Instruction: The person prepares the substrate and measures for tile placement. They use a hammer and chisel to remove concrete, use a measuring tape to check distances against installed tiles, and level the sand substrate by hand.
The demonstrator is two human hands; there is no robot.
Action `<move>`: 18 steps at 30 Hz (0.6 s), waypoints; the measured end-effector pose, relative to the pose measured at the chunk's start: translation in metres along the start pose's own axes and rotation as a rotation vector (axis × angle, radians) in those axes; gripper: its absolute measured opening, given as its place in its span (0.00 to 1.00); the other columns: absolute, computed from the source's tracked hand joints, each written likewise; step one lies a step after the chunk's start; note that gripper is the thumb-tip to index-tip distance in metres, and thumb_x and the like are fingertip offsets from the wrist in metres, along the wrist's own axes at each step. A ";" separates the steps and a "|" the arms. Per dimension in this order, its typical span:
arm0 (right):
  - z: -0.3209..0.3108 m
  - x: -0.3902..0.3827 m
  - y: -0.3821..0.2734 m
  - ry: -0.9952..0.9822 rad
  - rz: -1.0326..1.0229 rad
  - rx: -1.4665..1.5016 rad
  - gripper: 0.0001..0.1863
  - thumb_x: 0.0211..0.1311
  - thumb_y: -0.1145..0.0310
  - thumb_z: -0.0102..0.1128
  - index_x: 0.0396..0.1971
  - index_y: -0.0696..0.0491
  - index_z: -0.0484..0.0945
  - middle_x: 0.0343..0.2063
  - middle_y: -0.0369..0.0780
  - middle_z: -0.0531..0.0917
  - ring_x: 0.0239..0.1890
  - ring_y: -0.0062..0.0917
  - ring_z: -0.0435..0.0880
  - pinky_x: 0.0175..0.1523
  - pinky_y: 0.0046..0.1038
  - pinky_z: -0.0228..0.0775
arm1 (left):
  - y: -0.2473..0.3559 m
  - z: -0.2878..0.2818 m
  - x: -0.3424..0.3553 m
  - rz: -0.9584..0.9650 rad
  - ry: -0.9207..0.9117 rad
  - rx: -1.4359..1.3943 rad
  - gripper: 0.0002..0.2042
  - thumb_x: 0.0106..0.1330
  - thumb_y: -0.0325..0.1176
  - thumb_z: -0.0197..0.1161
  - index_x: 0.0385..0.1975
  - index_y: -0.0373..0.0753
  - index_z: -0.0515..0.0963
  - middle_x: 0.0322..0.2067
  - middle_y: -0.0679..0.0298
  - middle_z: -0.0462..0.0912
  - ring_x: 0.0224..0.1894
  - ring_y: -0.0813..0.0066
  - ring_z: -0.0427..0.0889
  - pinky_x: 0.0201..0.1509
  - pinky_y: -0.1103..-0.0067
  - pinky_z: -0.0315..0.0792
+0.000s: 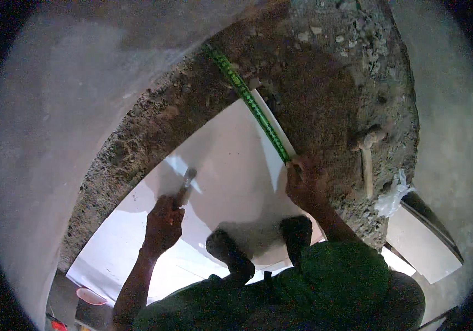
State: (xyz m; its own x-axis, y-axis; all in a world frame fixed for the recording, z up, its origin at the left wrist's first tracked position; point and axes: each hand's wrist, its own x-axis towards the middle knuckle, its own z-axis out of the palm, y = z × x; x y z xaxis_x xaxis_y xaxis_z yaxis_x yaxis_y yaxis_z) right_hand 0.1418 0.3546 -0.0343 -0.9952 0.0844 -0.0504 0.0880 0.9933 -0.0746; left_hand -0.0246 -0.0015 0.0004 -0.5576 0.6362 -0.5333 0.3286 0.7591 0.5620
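Note:
My right hand [305, 181] is closed at the near end of a green measuring tape [246, 96]. The tape stretches away to the upper left, over a corner of a large pale board [228, 149] and across the dirt to the wall's foot. My left hand [163, 222] grips a short tool [187, 183] with a light, rounded end pointing up and away over the board; its exact kind is unclear. Both feet, in dark shoes [296, 230], rest on the board between my hands.
On the dirt [324, 99] at the right lies a hammer [368, 160] with a wooden handle. Near it are a crumpled clear plastic bag [394, 193] and another pale board piece [421, 243]. A smooth grey wall [82, 110] curves along the left; a pinkish dish-like object [91, 296] sits lower left.

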 end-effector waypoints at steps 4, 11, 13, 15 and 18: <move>-0.001 0.006 -0.003 -0.013 0.502 0.630 0.07 0.64 0.73 0.64 0.40 0.54 0.78 0.33 0.48 0.81 0.36 0.48 0.83 0.40 0.49 0.74 | 0.010 -0.004 0.005 -0.053 0.031 -0.114 0.09 0.67 0.27 0.64 0.42 0.35 0.72 0.35 0.47 0.77 0.38 0.38 0.81 0.40 0.55 0.77; -0.005 0.019 0.005 0.087 0.311 0.521 0.11 0.61 0.73 0.65 0.42 0.52 0.77 0.35 0.48 0.81 0.36 0.48 0.84 0.39 0.50 0.77 | 0.010 -0.001 0.002 -0.127 -0.029 -0.141 0.09 0.69 0.30 0.64 0.40 0.33 0.73 0.33 0.45 0.77 0.36 0.41 0.81 0.39 0.58 0.75; -0.008 0.015 0.008 0.072 0.312 0.504 0.11 0.60 0.73 0.65 0.42 0.51 0.77 0.34 0.48 0.81 0.36 0.47 0.83 0.39 0.50 0.77 | 0.010 0.001 0.003 -0.094 -0.003 -0.092 0.09 0.69 0.30 0.64 0.41 0.33 0.73 0.34 0.46 0.78 0.36 0.42 0.81 0.40 0.59 0.76; 0.000 0.002 0.008 0.054 0.311 0.487 0.12 0.60 0.72 0.65 0.43 0.51 0.77 0.34 0.47 0.81 0.36 0.47 0.83 0.40 0.51 0.77 | 0.011 0.003 0.002 -0.146 -0.041 -0.118 0.09 0.69 0.30 0.64 0.41 0.34 0.74 0.34 0.47 0.79 0.37 0.42 0.82 0.40 0.60 0.76; 0.019 -0.019 0.003 0.105 0.376 0.487 0.11 0.60 0.73 0.65 0.41 0.50 0.76 0.34 0.45 0.81 0.35 0.46 0.83 0.38 0.50 0.76 | -0.007 0.015 -0.007 -0.281 -0.084 -0.232 0.09 0.69 0.31 0.64 0.42 0.34 0.75 0.35 0.48 0.81 0.38 0.44 0.83 0.42 0.62 0.77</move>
State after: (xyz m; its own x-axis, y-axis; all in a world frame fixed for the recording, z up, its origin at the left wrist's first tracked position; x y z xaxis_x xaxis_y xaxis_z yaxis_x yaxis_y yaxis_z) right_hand 0.1619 0.3542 -0.0529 -0.8889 0.4535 -0.0651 0.4187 0.7464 -0.5174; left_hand -0.0119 -0.0093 -0.0096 -0.5340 0.4237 -0.7317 -0.0151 0.8605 0.5093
